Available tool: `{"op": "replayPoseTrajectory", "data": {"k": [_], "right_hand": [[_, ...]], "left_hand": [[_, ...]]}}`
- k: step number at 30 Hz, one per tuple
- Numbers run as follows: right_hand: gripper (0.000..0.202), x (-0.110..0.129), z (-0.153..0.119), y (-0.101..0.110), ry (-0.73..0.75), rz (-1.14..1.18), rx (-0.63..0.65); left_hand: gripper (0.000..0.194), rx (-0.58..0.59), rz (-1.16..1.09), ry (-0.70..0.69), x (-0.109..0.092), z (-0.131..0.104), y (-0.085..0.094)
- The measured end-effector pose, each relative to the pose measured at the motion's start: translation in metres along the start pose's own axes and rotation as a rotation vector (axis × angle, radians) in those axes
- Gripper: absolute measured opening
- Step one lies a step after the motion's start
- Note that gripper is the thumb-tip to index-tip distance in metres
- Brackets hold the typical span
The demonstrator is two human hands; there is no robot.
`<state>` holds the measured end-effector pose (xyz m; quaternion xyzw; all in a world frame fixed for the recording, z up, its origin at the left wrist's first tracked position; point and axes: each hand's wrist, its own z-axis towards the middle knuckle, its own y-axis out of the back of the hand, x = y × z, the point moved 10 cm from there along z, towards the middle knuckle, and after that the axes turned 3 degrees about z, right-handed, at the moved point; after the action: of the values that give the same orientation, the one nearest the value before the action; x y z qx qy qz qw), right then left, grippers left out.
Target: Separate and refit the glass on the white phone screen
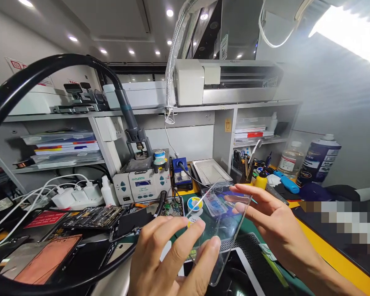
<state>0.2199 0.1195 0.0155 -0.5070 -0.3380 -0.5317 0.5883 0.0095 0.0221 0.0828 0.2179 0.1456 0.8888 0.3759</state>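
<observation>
A clear, thin rectangular panel with rounded corners [226, 234] is held up at a tilt in front of me; whether it is glass or plastic I cannot tell. My left hand [175, 257] grips its near left side, fingers and thumb bent around the edge. At the far right edge, the fingers of my right hand [269, 216] pinch it. Below the panel lies a white-framed tablet with a dark screen [248, 273], partly hidden by the panel and my left hand. Through and beyond the panel show a clear plastic box [215, 204] and a round solder spool [195, 204].
A rework station [142, 185] stands behind, its black hose [70, 59] looping around the left. Phones and circuit boards [91, 218] crowd the left bench. At right are a spray can [319, 160], a clear bottle [291, 158] and a yellow bottle [261, 179].
</observation>
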Motion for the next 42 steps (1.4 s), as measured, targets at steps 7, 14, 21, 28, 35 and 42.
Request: {"op": "replayPoseTrajectory", "data": {"k": [7, 14, 21, 28, 35, 42], "right_hand": [[0.034, 0.001, 0.002, 0.005, 0.031, 0.029, -0.037], [0.035, 0.003, 0.001, 0.007, 0.033, 0.039, -0.063], [0.037, 0.002, 0.0, 0.012, 0.018, 0.037, -0.108], [0.037, -0.003, 0.002, 0.0, -0.064, -0.166, 0.06], [0.042, -0.026, -0.005, -0.018, -0.328, -0.188, 0.302], [0.045, -0.036, -0.009, -0.023, -0.366, -0.234, 0.416]], "left_hand": [[0.041, -0.007, -0.014, 0.06, 0.0, 0.001, 0.0], [0.051, -0.004, -0.04, 0.077, 0.001, -0.001, -0.006], [0.047, -0.046, -0.063, 0.091, 0.002, 0.003, -0.001], [0.024, -0.123, -0.568, 0.533, 0.042, 0.0, -0.011], [0.012, -0.028, -0.904, 1.22, 0.068, -0.039, -0.044], [0.021, 0.013, -0.884, 1.367, 0.069, -0.046, -0.046]]}}
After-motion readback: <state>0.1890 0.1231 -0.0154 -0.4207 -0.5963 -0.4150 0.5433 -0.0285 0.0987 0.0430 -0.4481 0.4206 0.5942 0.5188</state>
